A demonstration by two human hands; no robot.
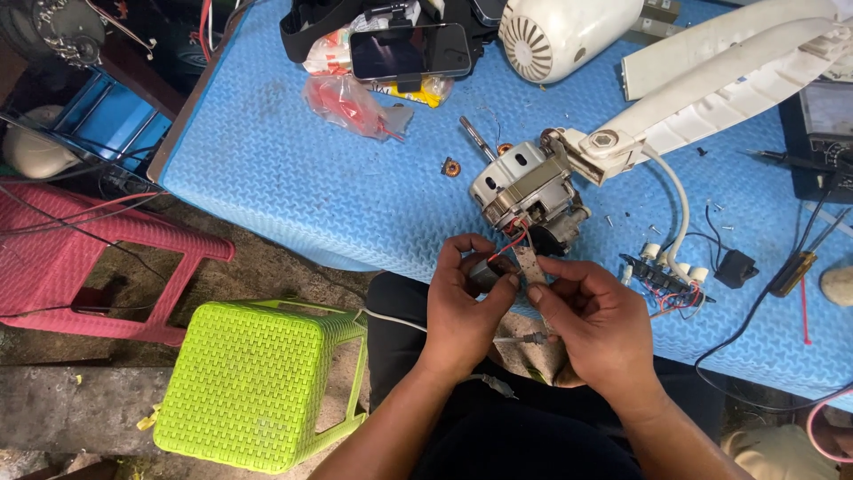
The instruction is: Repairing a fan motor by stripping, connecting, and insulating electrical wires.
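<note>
From the head camera, looking down over the seated person's lap: the fan is well into being taken apart. Its bare motor (524,191) lies near the front edge of the blue mat-covered table (293,187), shaft pointing toward the back, with the white fan neck (711,84) still joined to it and the white rear cover (564,34) set aside at the back edge. Loose screws and a small copper coil (450,166) lie scattered on the mat beside the motor, so I'd judge the opening-up is done and the work is now on the wiring; nothing looks put back together yet.

The left hand (466,298) is closed around a small dark cylindrical part (486,271), just off the table's front edge. The right hand (591,311) pinches a little strip-shaped board (530,265) between thumb and fingers. Red wires (511,244) run from these parts up to the motor, so both are still tethered to it.

To the right, near the front edge, a switch block (671,274) with white buttons hangs on a white cable.

As for packages: a clear plastic bag (355,107) with something red inside lies toward the back left of the table, and behind it a crumpled white and red wrapper (333,49) and a yellow packet (418,91) sit under a dark phone (409,51). A black meter (822,133) sits at the right edge. I can't make out any labels clearly
</note>
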